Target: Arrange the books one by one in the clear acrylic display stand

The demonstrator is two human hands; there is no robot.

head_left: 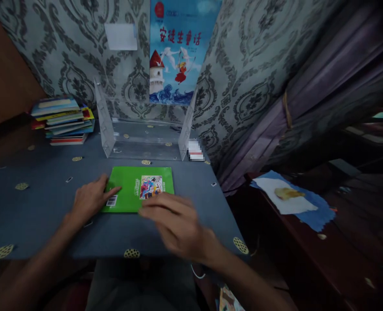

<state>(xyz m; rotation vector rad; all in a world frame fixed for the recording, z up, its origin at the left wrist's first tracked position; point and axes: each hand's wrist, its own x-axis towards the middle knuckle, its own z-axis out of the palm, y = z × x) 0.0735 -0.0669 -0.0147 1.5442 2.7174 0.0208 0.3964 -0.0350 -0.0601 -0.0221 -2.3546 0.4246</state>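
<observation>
A green book (126, 179) lies flat on the cloth-covered table, showing a small colourful picture and a barcode. My left hand (89, 198) holds its left edge, with the thumb over the cover and the other fingers along the side. At the near right part of the book is my right hand (175, 222), slightly blurred. Its fingers are bent and pressed together, with the tips by the book's near edge. Whether anything is pinched between them is hidden.
A clear acrylic stand (146, 151) is behind the book. Stacked books (63, 121) sit at the back left. A blue poster (185, 56) hangs on patterned wallpaper. To the right, a purple curtain (263, 129) is tied back, and a blue cloth (317, 216) lies on a dark red surface.
</observation>
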